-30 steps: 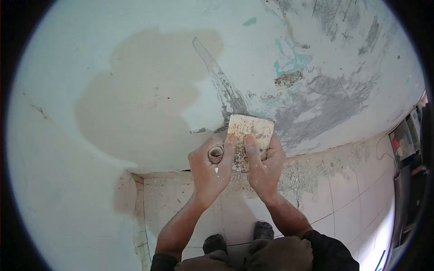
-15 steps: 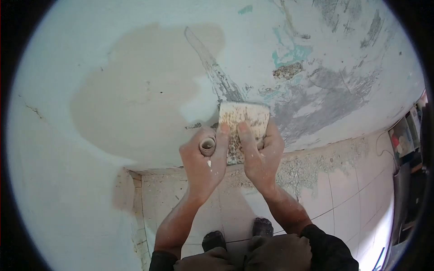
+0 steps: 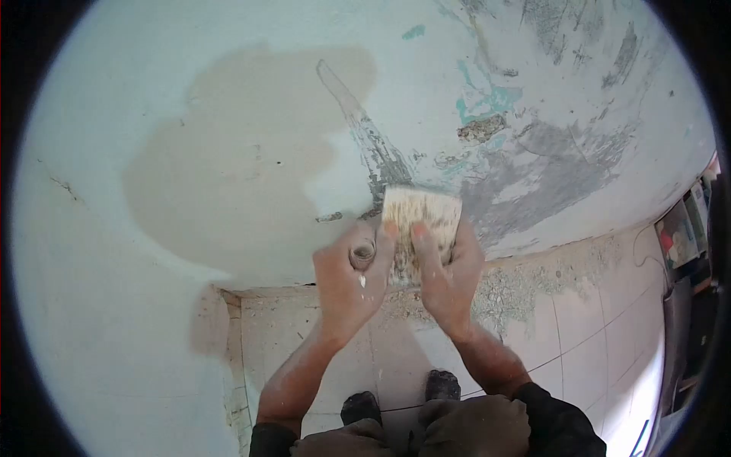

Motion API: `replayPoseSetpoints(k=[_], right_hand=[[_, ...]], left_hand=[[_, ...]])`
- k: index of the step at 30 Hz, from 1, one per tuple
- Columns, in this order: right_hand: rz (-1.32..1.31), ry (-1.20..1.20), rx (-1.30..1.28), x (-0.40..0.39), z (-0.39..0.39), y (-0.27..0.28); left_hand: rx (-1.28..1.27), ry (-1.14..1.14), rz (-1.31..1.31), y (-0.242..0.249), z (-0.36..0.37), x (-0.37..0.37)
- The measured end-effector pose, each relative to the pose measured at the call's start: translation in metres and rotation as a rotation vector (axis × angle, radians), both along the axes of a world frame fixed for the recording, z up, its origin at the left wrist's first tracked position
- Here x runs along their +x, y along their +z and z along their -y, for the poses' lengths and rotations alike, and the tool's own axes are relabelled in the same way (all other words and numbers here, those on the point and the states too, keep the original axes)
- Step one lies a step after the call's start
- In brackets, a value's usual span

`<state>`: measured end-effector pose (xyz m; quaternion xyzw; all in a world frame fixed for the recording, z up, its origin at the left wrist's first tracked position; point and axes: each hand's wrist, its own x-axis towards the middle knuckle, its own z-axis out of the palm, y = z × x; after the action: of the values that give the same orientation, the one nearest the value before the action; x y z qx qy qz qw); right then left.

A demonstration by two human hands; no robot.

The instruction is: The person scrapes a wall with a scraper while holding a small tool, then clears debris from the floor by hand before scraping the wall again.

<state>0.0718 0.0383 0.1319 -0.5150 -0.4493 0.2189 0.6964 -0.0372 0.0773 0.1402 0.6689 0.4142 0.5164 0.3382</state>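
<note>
Both my hands grip a flat, stained rectangular scraper (image 3: 423,209), thumbs laid along its face and its top edge at the wall. My left hand (image 3: 352,278) is closed at the scraper's left side, and a dusty hollow tube end (image 3: 362,251) also sticks out of that fist. On the right side, my right hand (image 3: 453,278) is closed with its fingers behind the scraper. A rough grey scraped streak (image 3: 388,164) runs up and left from the scraper's top edge. White dust coats both hands.
The pale wall (image 3: 84,251) bears a large damp-looking beige patch (image 3: 228,152), grey patches (image 3: 541,175) and a chipped hole (image 3: 481,128). Below lies a tiled floor (image 3: 533,335) with debris along the wall base. Shelving with objects (image 3: 681,236) stands at the far right.
Both hands and the scraper have moved down and slightly right. More of the dark grey streak shows above the scraper's edge. The view has shifted slightly.
</note>
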Motion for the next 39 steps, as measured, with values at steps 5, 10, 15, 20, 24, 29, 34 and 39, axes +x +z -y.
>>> replayPoseSetpoints(k=[5, 10, 15, 20, 24, 29, 34, 39], right_hand=[[0.033, -0.016, -0.090, -0.007, 0.011, -0.062], [-0.043, 0.030, -0.130, -0.009, -0.002, -0.042], [-0.074, -0.025, -0.023, -0.014, -0.006, -0.046], [0.013, -0.032, -0.034, -0.007, -0.014, -0.034], [0.062, -0.085, 0.048, -0.013, -0.013, -0.047], [-0.023, -0.033, -0.019, -0.013, -0.011, -0.032], [0.004, -0.093, 0.033, -0.012, -0.015, -0.042], [-0.053, -0.063, -0.020, -0.013, -0.012, -0.032]], left_hand=[[-0.060, -0.030, -0.013, -0.071, 0.010, -0.013], [-0.147, -0.017, 0.031, -0.042, 0.000, -0.013], [-0.114, 0.029, -0.032, -0.052, -0.001, -0.011], [0.036, 0.038, -0.012, -0.051, -0.014, -0.005], [0.027, 0.078, 0.009, -0.050, -0.007, -0.008], [-0.097, 0.105, 0.029, -0.033, -0.006, -0.005], [-0.045, 0.093, -0.044, -0.039, -0.005, -0.008], [-0.103, 0.056, 0.066, -0.028, -0.004, -0.004]])
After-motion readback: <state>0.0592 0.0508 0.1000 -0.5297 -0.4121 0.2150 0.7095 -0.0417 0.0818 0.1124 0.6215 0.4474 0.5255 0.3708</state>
